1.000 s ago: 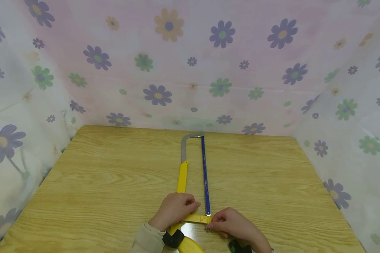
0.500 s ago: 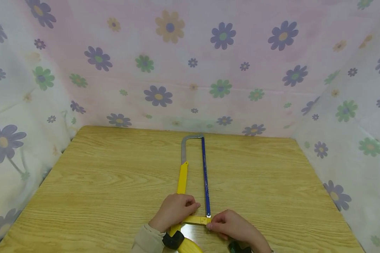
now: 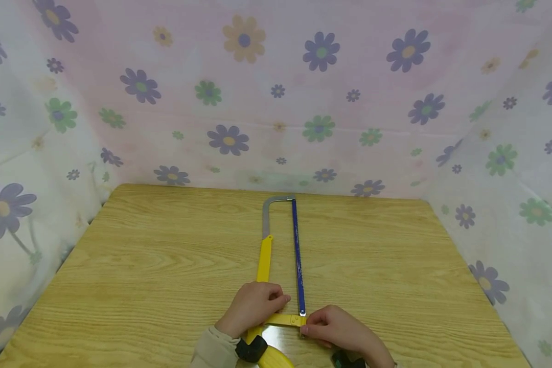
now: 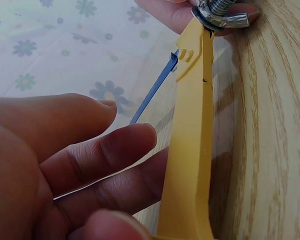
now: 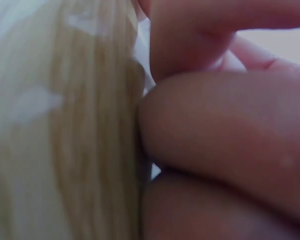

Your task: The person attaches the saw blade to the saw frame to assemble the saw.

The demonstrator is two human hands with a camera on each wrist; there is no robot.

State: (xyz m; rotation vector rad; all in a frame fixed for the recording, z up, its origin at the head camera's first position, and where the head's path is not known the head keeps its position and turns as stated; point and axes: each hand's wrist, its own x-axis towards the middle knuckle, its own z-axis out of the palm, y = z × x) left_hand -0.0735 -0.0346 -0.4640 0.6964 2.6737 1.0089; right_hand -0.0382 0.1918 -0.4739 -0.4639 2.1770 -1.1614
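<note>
A hacksaw with a yellow and grey frame (image 3: 264, 260) lies on the wooden table, pointing away from me. Its blue blade (image 3: 298, 255) runs along the right side. My left hand (image 3: 253, 306) holds the yellow frame just ahead of the handle (image 3: 275, 359), fingers loosely curled. At the near end of the blade, my right hand (image 3: 338, 327) pinches the metal wing nut (image 4: 235, 20) on its threaded bolt. In the right wrist view, curled fingers (image 5: 215, 135) fill the right side and hide the nut.
The wood-grain table (image 3: 386, 255) reaches back to a flower-patterned cloth (image 3: 276, 107), which also hangs at both sides. Black straps (image 3: 252, 348) sit at the wrists.
The wing nut stands at a different angle between my right fingers, which have shifted only slightly. My left hand and the hacksaw stay in place.
</note>
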